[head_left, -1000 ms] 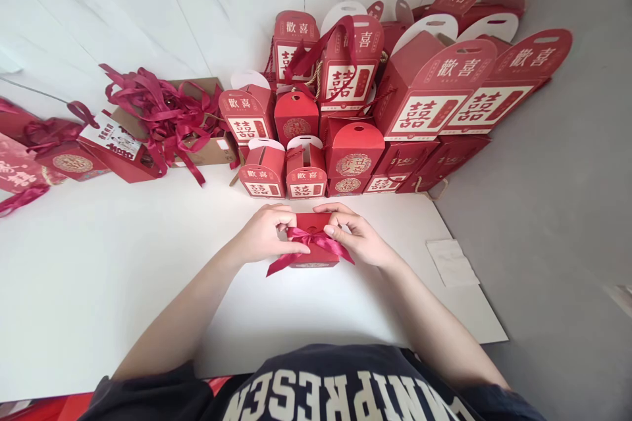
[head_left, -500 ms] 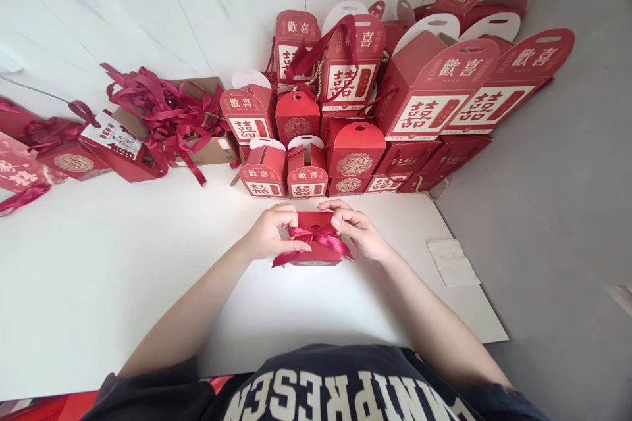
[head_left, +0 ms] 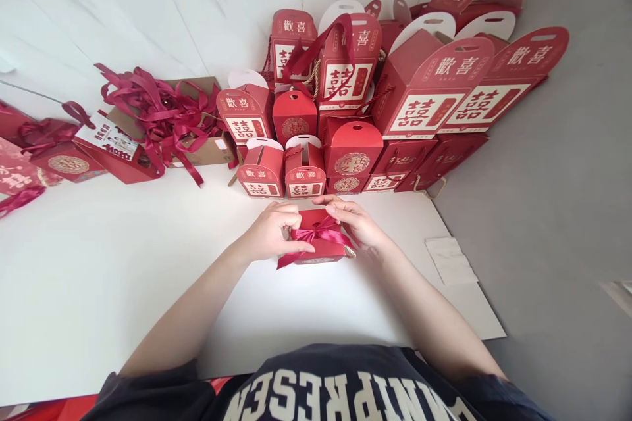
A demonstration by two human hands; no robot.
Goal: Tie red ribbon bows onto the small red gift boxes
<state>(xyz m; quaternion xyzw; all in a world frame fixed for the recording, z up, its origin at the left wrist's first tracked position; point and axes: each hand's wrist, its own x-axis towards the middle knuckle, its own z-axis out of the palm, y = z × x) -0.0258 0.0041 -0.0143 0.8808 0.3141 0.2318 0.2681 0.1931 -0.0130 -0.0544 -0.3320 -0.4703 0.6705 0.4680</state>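
In the head view a small red gift box with a gold emblem on its front stands on the white table between my hands. A shiny crimson ribbon is tied in a bow across its top, one tail hanging at the front left. My left hand is closed at the box's left side, fingers curled and thumb lying along the ribbon's left loop and tail. My right hand is at the right back corner, its fingers stretched over the box's edge beside the bow; its thumb is partly hidden. A bit of twisted cord shows at the box's right.
Red boxes are stacked along the wall behind. Left of them, a brown carton overflows with loose crimson ribbons. More ribboned red boxes stand far left. White paper lies near the table's right edge by the grey wall.
The box has turned slightly, bringing the twisted cord at its right into clearer view. My right hand has shifted a little left and back, away from the bow's right loop.
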